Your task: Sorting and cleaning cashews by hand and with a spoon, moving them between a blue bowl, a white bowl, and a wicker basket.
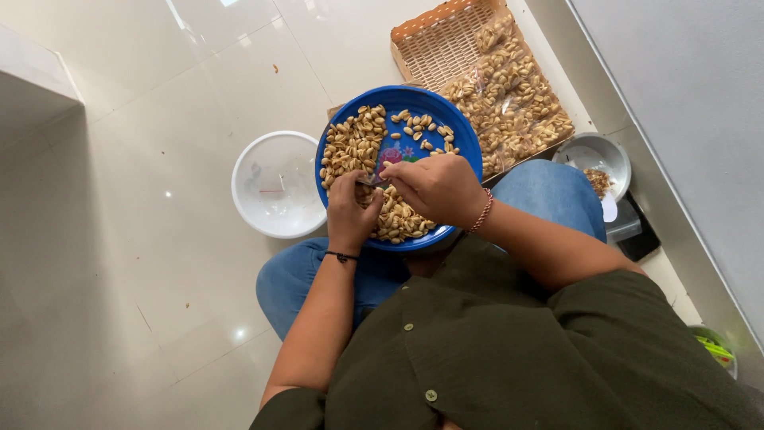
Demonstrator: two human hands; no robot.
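At the left of the frame's middle a white bowl (274,185) sits on the pale tiled floor (119,239), just beside the blue plate (398,99), which rests on the person's lap above the jeans. The plate carries peanuts (350,143): a dense heap along its left side and lower rim, a thinner scatter toward its top.

The left hand (352,209) lies at the plate's lower left, fingers curled shut over the heap, pinching what looks like a single nut at its fingertips. Just to its right, the right hand (434,187) comes in from the lower right, fingers bent, closed on a small grey object I cannot make out. The two sets of fingertips meet near the plate's centre. The heap lies directly under the left hand, which is the nearer.

Toward the upper right, a woven basket (446,40) holds a clear bag of peanuts (513,99); a small metal bowl (597,155) sits below it.
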